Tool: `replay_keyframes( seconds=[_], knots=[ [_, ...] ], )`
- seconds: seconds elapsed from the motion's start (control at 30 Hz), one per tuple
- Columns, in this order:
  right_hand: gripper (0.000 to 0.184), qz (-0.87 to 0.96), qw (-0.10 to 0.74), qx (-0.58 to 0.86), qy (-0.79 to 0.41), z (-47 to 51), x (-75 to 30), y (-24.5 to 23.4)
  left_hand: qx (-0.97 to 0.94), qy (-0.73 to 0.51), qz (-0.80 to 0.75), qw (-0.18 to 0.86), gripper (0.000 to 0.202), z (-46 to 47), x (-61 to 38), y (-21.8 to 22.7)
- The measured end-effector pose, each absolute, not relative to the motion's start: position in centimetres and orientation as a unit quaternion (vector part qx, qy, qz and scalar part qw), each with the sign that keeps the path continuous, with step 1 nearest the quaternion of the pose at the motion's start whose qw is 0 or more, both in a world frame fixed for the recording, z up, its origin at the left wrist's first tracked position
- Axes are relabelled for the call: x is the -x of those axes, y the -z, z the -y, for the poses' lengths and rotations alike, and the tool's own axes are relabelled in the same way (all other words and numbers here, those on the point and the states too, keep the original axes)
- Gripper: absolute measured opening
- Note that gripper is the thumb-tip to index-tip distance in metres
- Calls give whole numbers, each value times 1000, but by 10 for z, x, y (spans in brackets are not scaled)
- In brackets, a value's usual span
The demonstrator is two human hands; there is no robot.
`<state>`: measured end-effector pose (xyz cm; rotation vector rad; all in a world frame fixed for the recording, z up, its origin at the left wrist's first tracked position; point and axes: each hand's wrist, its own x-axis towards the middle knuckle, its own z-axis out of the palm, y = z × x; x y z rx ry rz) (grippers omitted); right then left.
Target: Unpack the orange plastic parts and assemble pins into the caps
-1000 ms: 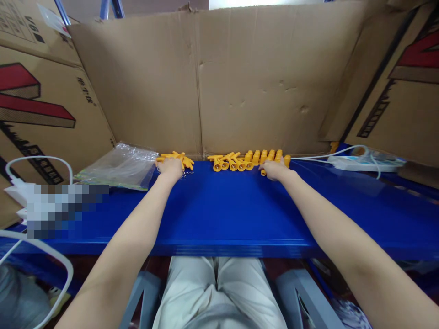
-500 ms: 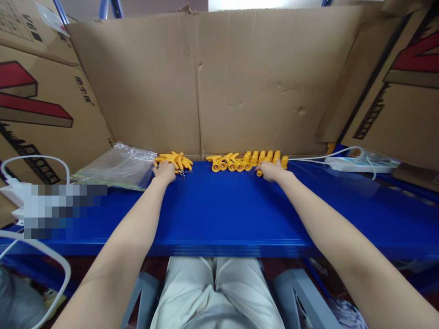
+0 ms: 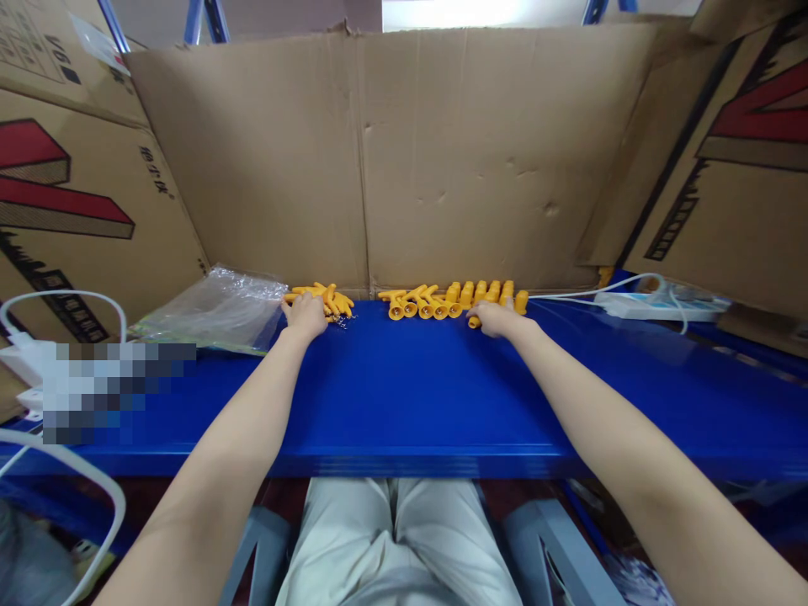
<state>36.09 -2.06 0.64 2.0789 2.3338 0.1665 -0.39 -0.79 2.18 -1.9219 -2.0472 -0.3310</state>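
Yellow plastic hand-shaped pieces (image 3: 337, 301) lie in a pile at the back of the blue tabletop, with small metal chains (image 3: 342, 321) beside them. My left hand (image 3: 305, 316) is at the pile's left front, its fingers curled on one of these pieces, which it mostly covers. Farther right, my right hand (image 3: 497, 319) is closed around a yellow cylindrical piece (image 3: 473, 321), whose end sticks out left of the fingers. Just behind it stand several yellow stepped caps (image 3: 481, 290) in a row. Yellow pieces with round, open cup ends (image 3: 426, 310) lie between my hands.
Cardboard panels (image 3: 480, 151) wall the back and sides. A clear plastic bag (image 3: 218, 313) lies at left, by a white plug and cable (image 3: 63, 295). At right rests a white power strip (image 3: 656, 306) with cables. The blue table's front edge (image 3: 410, 461) is before my lap.
My left hand has shifted slightly right and its fingers have curled more over the pile. My right hand stays nearly in place on the cylindrical piece. The view has tilted slightly.
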Motion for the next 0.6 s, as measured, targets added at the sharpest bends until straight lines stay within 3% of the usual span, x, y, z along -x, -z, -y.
replay_keyframes(
  seconds=[0.17,0.6],
  knots=[
    [47,-742,-1,-669,-47,23,-359,-8,691,148,692,146,36,7,5,-19],
    [47,-752,-11,-658,-49,18,-363,-3,645,227,726,74,33,-4,14,-4]
  ],
)
